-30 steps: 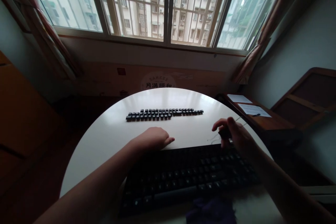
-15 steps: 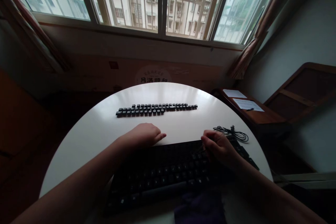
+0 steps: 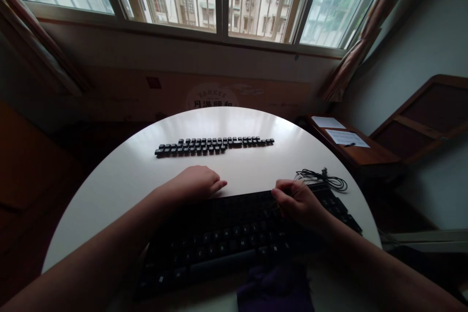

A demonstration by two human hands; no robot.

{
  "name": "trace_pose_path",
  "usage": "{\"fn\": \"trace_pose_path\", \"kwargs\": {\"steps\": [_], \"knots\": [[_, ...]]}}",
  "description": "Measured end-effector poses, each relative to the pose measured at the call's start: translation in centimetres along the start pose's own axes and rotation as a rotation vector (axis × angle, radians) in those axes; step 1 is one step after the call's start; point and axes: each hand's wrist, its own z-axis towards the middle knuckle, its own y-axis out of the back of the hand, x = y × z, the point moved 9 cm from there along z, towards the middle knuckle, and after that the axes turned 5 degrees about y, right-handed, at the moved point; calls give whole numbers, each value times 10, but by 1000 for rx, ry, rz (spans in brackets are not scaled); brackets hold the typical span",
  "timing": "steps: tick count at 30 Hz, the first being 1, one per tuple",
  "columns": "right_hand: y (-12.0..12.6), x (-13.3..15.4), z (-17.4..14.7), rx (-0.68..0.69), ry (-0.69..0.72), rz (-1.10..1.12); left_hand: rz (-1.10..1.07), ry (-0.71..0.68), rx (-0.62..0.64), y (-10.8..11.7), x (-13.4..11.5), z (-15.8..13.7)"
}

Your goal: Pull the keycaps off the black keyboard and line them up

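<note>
A black keyboard (image 3: 215,246) lies at the near side of the round white table, its upper rows bare of keycaps and its lower rows still with lettered caps. At its far left edge my left hand (image 3: 195,183) rests knuckles up, gripping the edge, thumb pointing right; its other fingers are mostly hidden. My right hand (image 3: 298,200) is closed in a pinch over the keyboard's right-centre part. Thin wires of a keycap puller (image 3: 300,175) stick out of it above and below. Several removed keycaps (image 3: 204,146) stand in rows beyond the keyboard.
A coiled black cable (image 3: 334,181) lies at the table's right, behind the keyboard. Purple cloth (image 3: 276,290) is at the near edge. Right of the table, a wooden chair (image 3: 351,151) bears papers and a pen. A barred window (image 3: 219,5) is ahead.
The view has shifted slightly. My right hand has moved a little to the left over the keyboard, still pinching the keycap puller. My left hand keeps its place at the edge.
</note>
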Motion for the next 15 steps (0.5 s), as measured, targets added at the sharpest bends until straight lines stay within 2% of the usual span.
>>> {"fn": "trace_pose_path", "kwargs": {"steps": [4, 8, 11, 15], "knots": [[-4, 20, -3, 24, 203, -233, 13, -12, -17, 0, -1, 0], [-12, 31, -7, 68, 338, -329, 29, -12, -21, 1, -2, 0], [-12, 33, -9, 56, 374, -342, 41, -13, -27, 0, -1, 1], [0, 30, -10, -77, 339, -276, 60, -15, -40, -1, 0, 3]]}}
